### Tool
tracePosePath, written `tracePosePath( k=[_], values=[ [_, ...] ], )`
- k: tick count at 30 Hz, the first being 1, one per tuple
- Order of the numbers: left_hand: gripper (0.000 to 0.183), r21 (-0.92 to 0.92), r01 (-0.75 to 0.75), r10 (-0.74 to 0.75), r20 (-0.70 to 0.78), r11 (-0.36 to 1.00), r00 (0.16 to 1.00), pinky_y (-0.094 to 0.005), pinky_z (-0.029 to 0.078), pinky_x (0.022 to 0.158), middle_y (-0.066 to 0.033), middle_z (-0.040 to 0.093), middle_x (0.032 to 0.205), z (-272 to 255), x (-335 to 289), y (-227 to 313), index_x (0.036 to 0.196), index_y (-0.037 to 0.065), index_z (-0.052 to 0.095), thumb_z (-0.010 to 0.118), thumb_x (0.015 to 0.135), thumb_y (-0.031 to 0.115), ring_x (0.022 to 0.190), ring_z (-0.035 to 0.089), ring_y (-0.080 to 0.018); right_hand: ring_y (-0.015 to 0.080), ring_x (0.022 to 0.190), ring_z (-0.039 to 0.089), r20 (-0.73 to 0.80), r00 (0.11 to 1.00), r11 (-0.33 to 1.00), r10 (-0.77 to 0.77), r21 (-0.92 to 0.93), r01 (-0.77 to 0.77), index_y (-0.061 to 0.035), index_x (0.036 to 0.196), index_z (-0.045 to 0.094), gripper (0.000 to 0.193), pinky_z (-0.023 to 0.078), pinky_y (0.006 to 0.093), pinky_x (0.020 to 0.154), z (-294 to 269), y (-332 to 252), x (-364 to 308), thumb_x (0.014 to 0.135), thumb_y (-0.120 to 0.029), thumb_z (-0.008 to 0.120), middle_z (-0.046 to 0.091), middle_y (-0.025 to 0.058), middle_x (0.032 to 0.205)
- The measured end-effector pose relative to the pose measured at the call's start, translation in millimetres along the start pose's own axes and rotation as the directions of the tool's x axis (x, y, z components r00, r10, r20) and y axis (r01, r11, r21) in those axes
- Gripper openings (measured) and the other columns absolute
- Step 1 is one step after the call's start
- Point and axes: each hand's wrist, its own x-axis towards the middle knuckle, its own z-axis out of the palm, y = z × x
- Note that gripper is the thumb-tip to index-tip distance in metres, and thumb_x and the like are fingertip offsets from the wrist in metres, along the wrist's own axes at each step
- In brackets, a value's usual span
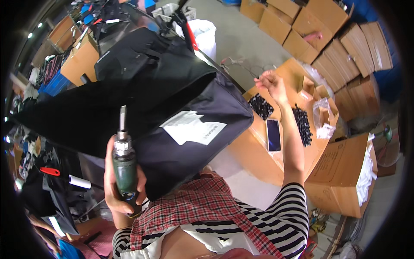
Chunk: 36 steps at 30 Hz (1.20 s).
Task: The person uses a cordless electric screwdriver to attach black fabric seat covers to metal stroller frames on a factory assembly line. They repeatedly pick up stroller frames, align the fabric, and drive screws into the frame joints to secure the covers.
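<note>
- A green power screwdriver (125,166) is gripped tight in the left hand (115,181), bit pointing up just beside the big black bag (142,95) on the lap.
- The right hand (271,84) is pinched shut over the cardboard tray (258,142) of small black parts (302,123); what's pinched can't be made out.
- Fabric could probably get snagged by that bit, or the phone (273,134) knocked.
</note>
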Motion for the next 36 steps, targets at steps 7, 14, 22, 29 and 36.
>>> tracePosePath(
  k=[7, 14, 22, 29, 36],
  values=[
    [0.136, 0.280, 0.175, -0.217, 0.127, 0.944, 0.968, -0.0277, 0.050, 0.058, -0.0110, 0.060, 0.089, 21.0, -8.9, 38.7, 0.161, 0.016, 0.001, 0.089, 0.059, 0.000, 0.066, 0.060, -0.0140, 0.0069, 0.082, 0.062, 0.310, 0.818, 0.872, -0.484, 0.091, 0.481, -0.0008, 0.107, 0.062, 0.024, 0.050, 0.0231, 0.074, 196.8, -193.3, -28.6, 0.086, 0.009, 0.069, 0.065, 0.0010, 0.086],
    [0.127, 0.372, 0.077, -0.137, 0.137, 0.925, 0.981, -0.0256, 0.048, 0.068, -0.0049, 0.059, 0.094, 30.8, -34.0, 75.1, 0.161, 0.014, 0.004, 0.089, 0.067, 0.007, 0.079, 0.057, -0.0100, 0.0090, 0.075, 0.065, 0.357, 0.611, 0.669, -0.706, 0.054, 0.742, 0.0013, 0.100, 0.071, 0.022, 0.052, 0.0233, 0.071, 287.1, -258.4, -72.1, 0.080, 0.006, 0.075, 0.068, 0.0045, 0.081],
    [0.127, 0.316, 0.065, -0.114, 0.141, 0.947, 0.983, -0.0248, 0.048, 0.068, -0.0055, 0.059, 0.098, 18.6, -46.6, 91.0, 0.161, 0.013, 0.004, 0.088, 0.067, 0.006, 0.082, 0.057, -0.0105, 0.0166, 0.070, 0.067, 0.374, 0.387, 0.389, -0.843, -0.075, 0.918, 0.0016, 0.098, 0.070, 0.025, 0.053, 0.0268, 0.064, 309.0, -273.9, -91.4, 0.075, 0.011, 0.073, 0.068, 0.0099, 0.081],
    [0.133, 0.027, 0.108, -0.111, 0.364, 0.994, 0.925, -0.0258, 0.048, 0.059, -0.0129, 0.059, 0.091, -7.1, -47.5, 86.9, 0.161, 0.016, -0.006, 0.085, 0.065, -0.002, 0.064, 0.058, -0.0128, 0.0261, 0.071, 0.067, 0.289, 0.128, 0.093, -0.949, -0.130, 0.987, 0.0039, 0.101, 0.070, 0.030, 0.055, 0.0317, 0.065, 323.1, -275.0, -103.8, 0.072, 0.012, 0.074, 0.068, 0.0136, 0.087],
    [0.140, -0.117, -0.244, 0.266, 0.247, 0.963, 0.932, -0.0281, 0.047, 0.047, -0.0182, 0.055, 0.085, -27.1, -53.0, 102.8, 0.160, 0.022, -0.007, 0.087, 0.058, 0.004, 0.052, 0.057, -0.0192, 0.0248, 0.087, 0.070, 0.384, 0.550, 0.574, -0.742, -0.061, 0.816, 0.0034, 0.115, 0.061, 0.037, 0.057, 0.0326, 0.077, 350.3, -278.9, -159.0, 0.079, 0.007, 0.071, 0.069, 0.0148, 0.102]
  ],
)
